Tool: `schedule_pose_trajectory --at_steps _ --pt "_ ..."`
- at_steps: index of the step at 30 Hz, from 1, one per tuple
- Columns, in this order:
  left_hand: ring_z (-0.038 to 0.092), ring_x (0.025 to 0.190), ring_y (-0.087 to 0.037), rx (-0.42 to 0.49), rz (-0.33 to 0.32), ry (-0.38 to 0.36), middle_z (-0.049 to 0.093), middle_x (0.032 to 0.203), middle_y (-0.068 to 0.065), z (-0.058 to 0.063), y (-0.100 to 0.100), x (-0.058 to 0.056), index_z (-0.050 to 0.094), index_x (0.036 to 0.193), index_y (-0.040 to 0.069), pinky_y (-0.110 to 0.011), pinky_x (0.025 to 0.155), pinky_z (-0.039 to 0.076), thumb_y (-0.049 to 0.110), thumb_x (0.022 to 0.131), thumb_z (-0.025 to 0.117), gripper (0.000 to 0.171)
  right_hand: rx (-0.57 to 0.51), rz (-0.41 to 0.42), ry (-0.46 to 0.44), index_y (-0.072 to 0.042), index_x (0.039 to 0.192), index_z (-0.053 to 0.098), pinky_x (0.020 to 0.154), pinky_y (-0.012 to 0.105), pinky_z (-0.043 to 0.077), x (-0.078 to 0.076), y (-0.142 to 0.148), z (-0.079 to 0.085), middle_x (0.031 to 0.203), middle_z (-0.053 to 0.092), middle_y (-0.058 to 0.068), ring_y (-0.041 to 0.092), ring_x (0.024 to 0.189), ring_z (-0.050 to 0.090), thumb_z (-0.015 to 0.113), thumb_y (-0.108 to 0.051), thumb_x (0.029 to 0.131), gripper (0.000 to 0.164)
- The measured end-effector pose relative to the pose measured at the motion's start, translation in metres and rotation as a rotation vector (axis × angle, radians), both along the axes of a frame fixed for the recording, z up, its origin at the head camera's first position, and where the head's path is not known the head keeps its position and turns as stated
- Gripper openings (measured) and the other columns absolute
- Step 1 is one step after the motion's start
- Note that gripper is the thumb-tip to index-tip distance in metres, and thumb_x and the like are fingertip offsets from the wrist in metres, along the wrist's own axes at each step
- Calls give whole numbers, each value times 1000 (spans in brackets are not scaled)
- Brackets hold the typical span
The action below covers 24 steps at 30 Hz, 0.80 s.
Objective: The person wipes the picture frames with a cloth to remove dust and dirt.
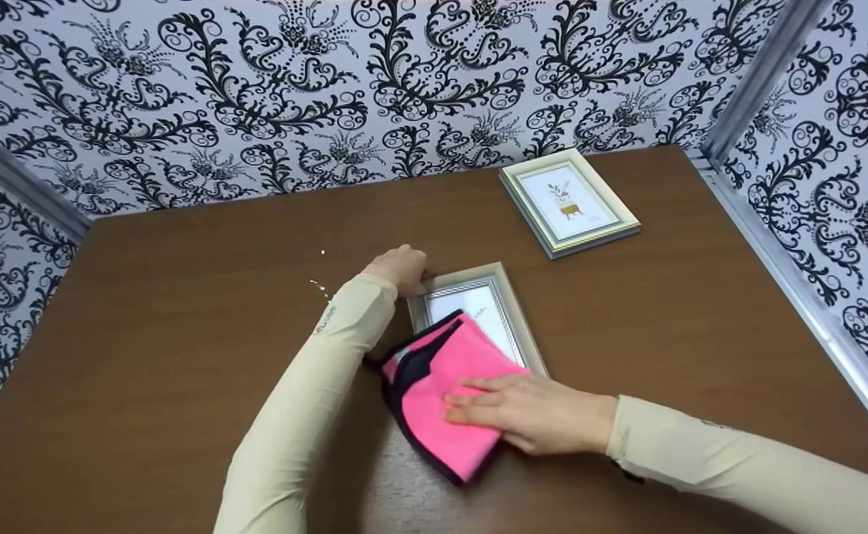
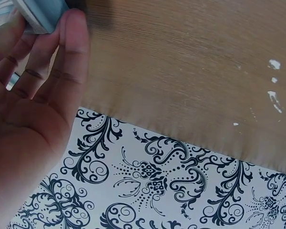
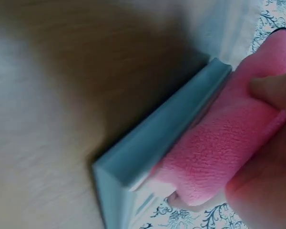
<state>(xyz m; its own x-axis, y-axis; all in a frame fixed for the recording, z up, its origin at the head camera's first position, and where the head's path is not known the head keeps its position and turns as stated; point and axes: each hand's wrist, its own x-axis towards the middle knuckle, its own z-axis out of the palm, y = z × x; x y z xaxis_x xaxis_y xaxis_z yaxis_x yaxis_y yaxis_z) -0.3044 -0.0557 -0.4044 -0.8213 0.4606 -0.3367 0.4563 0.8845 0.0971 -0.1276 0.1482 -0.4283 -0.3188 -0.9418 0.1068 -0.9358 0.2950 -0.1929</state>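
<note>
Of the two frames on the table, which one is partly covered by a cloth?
The near frame, whose corner the left hand grips: the pink cloth lies over part of it. The far frame, nearer the wall, is uncovered.

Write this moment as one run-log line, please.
left hand: grips near frame by corner | right hand: holds pink cloth against near frame | far frame: lies flat, untouched | table: white specks

Observed a cream rectangular picture frame (image 1: 570, 205) with plant print, lying face up near the rear edge of a brown wood-grain table (image 1: 181, 334). Noted small white flecks (image 2: 275, 64) on same table. Recorded black-on-white scroll-patterned wall panels (image 1: 434, 81) and silver metal corner posts (image 1: 763, 74).
</note>
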Motion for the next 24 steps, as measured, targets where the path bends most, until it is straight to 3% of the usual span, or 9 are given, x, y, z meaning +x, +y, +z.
schedule_pose_trajectory --at_steps 5,13,16,19,24 --pt "60 99 -31 -8 3 -15 63 110 -20 0 5 1 68 96 0 -48 82 50 14 87 64 17 -59 23 47 -9 138 53 104 41 37 7 23 -1 141 50 10 30 128 47 58 1 86 53" --pt "59 102 -32 -53 11 -41 62 114 -19 -1 8 0 68 106 0 -45 81 50 9 88 62 20 26 -236 234 -8 134 56 94 45 46 22 59 3 129 60 11 31 116 57 69 -2 78 58" --pt "59 103 -33 -64 11 -30 61 115 -20 0 7 1 67 108 0 -47 83 50 10 87 63 24 42 -276 283 -6 133 56 91 46 48 29 57 2 127 61 13 33 113 58 71 -2 75 60" --pt "58 106 -34 -73 6 -20 60 117 -20 1 4 2 66 112 0 -48 84 49 12 87 63 27 -8 -235 265 -3 131 57 92 45 48 28 46 0 125 62 14 33 113 59 71 -3 74 58" --pt "57 109 -34 -71 -4 -17 59 118 -20 1 4 2 66 112 1 -49 86 49 13 88 63 27 -73 -69 136 -5 134 54 103 40 39 14 18 -6 134 57 10 28 123 52 65 -1 80 56"
